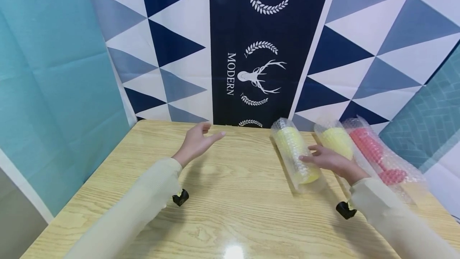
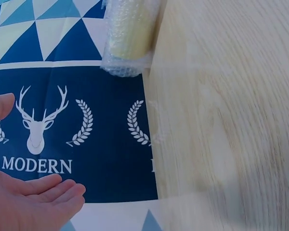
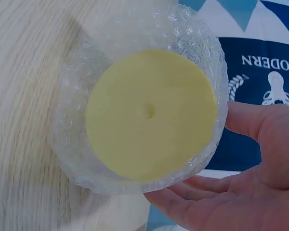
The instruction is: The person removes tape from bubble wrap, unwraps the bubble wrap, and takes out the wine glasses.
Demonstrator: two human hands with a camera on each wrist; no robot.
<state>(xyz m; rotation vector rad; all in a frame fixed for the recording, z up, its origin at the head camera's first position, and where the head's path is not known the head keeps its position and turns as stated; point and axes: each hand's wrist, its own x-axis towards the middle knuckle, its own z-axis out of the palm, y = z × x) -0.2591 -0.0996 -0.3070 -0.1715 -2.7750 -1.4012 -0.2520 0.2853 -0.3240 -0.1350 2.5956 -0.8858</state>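
A yellow cylindrical object in bubble wrap [image 1: 296,151] lies lengthwise at the right of the table's back half. My right hand [image 1: 328,160] holds it from its right side. In the right wrist view its flat round yellow end [image 3: 151,115], with a small dimple in the middle, faces the camera; the thumb is against one side of the wrap and the fingers reach round below, their tips hidden. My left hand [image 1: 197,142] is over the table's back left part, thumb apart from the loosely bent fingers, holding nothing. The left wrist view shows the same empty palm [image 2: 33,202].
Right of the held object lie a second yellow wrapped object [image 1: 338,143] and a red wrapped one [image 1: 373,151], side by side. The wooden table [image 1: 230,195] ends at a patterned cloth [image 1: 251,51] behind. Teal cloth [image 1: 54,71] hangs at the left.
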